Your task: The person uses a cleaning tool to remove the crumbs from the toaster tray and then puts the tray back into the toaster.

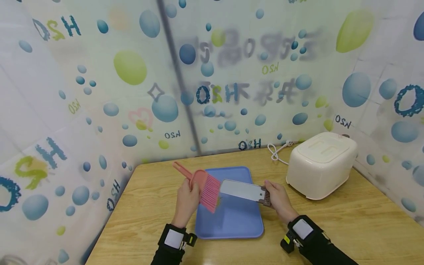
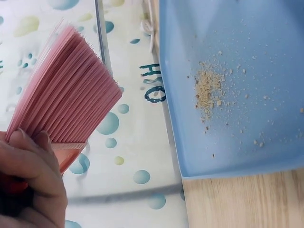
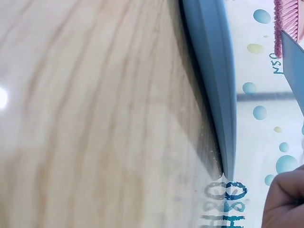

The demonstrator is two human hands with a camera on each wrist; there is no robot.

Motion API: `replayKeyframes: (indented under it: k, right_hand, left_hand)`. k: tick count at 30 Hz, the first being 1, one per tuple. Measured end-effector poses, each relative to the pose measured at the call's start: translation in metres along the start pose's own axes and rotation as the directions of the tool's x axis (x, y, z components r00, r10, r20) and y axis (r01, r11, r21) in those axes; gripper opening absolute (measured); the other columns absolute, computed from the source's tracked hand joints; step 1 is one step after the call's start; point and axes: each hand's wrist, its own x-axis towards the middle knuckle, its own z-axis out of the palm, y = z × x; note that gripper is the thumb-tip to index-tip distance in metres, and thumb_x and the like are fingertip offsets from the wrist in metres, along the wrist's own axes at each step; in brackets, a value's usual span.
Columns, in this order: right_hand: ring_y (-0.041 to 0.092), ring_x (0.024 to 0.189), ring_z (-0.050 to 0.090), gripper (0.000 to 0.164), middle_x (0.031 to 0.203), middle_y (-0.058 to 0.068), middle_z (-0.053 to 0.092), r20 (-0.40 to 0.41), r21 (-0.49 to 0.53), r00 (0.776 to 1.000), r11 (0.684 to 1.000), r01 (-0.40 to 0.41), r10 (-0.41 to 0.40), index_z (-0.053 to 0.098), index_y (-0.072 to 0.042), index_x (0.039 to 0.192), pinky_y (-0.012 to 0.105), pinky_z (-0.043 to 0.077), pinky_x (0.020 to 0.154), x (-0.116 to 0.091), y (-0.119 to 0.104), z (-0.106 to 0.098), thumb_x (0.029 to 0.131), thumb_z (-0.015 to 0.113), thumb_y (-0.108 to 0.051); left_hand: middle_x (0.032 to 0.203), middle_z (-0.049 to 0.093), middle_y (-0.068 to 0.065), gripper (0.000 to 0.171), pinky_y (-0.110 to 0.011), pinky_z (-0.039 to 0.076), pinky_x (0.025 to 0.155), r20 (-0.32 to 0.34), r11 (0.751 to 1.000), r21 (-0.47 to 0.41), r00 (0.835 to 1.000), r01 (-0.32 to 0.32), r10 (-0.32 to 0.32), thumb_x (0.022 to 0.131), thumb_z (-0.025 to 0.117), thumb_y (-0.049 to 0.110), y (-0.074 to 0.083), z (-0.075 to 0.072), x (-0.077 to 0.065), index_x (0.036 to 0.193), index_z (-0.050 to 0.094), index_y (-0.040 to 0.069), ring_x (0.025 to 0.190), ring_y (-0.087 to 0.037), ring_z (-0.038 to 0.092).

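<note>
My left hand grips a pink hand brush near the base of its handle, bristles pointing right and down. In the left wrist view the fanned bristles stand apart from the blue tray. My right hand pinches the brown-grey end of a long, flat metal crumb tray, thumb on top. The crumb tray's far end meets the bristles above the blue tray. A small heap of tan crumbs lies on the blue tray, with finer bits scattered around it. In the right wrist view the crumb tray shows only partly.
A cream toaster stands upside down or closed on top, at the table's right; I cannot tell which. Its white cord lies looped behind. The wooden table meets a patterned curtain at the back and sides.
</note>
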Motion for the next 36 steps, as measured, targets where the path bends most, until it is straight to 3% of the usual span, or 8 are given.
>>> replayKeyframes:
  k: [7,14,19,30,36]
  right_hand:
    - [0.011,0.085,0.063,0.056,0.109,0.015,0.063,-0.008,-0.011,1.000,1.000,-0.005,0.005,0.049,0.011,0.133,0.029,0.056,0.071,0.000,0.002,-0.002,0.112,0.032,-0.038]
    - [0.011,0.080,0.065,0.054,0.098,0.009,0.068,0.002,-0.028,1.000,0.999,0.019,-0.019,0.050,0.014,0.134,0.028,0.055,0.066,-0.002,0.000,0.001,0.112,0.033,-0.032]
    - [0.010,0.072,0.063,0.051,0.087,0.004,0.068,-0.013,-0.054,1.000,0.998,0.013,-0.014,0.055,0.012,0.130,0.027,0.051,0.059,-0.003,-0.001,0.007,0.112,0.034,-0.030]
    - [0.011,0.072,0.065,0.050,0.086,0.005,0.068,-0.001,-0.026,0.999,0.999,0.040,-0.040,0.055,0.015,0.129,0.029,0.053,0.059,-0.009,-0.008,0.024,0.112,0.037,-0.028]
    - [0.012,0.069,0.062,0.048,0.082,0.003,0.066,-0.029,-0.034,0.999,0.998,0.044,-0.045,0.058,0.012,0.123,0.030,0.051,0.056,-0.011,-0.009,0.029,0.111,0.037,-0.029]
  left_hand:
    - [0.066,0.052,-0.004,0.016,-0.028,0.045,0.044,-0.024,0.999,-0.030,0.999,-0.028,0.027,0.102,0.048,0.013,0.001,-0.003,0.001,0.100,0.056,-0.001,0.050,-0.014,0.052]
    - [0.067,0.051,-0.004,0.015,-0.029,0.044,0.046,-0.074,0.997,-0.034,0.995,-0.074,0.071,0.102,0.048,0.013,0.007,0.001,0.004,0.097,0.055,0.001,0.051,-0.013,0.051]
    - [0.067,0.051,-0.001,0.015,-0.028,0.042,0.046,-0.051,0.993,-0.042,0.993,-0.112,0.110,0.104,0.049,0.013,0.017,0.011,0.003,0.101,0.056,0.001,0.051,-0.012,0.051]
    - [0.067,0.050,-0.001,0.014,-0.027,0.040,0.045,0.003,0.987,-0.092,0.991,-0.135,0.136,0.105,0.048,0.013,0.041,0.037,0.000,0.104,0.056,0.001,0.050,-0.011,0.048]
    - [0.066,0.048,0.001,0.014,-0.025,0.037,0.045,0.033,0.986,-0.098,0.989,-0.138,0.142,0.106,0.047,0.014,0.047,0.052,-0.006,0.100,0.054,0.002,0.049,-0.010,0.047]
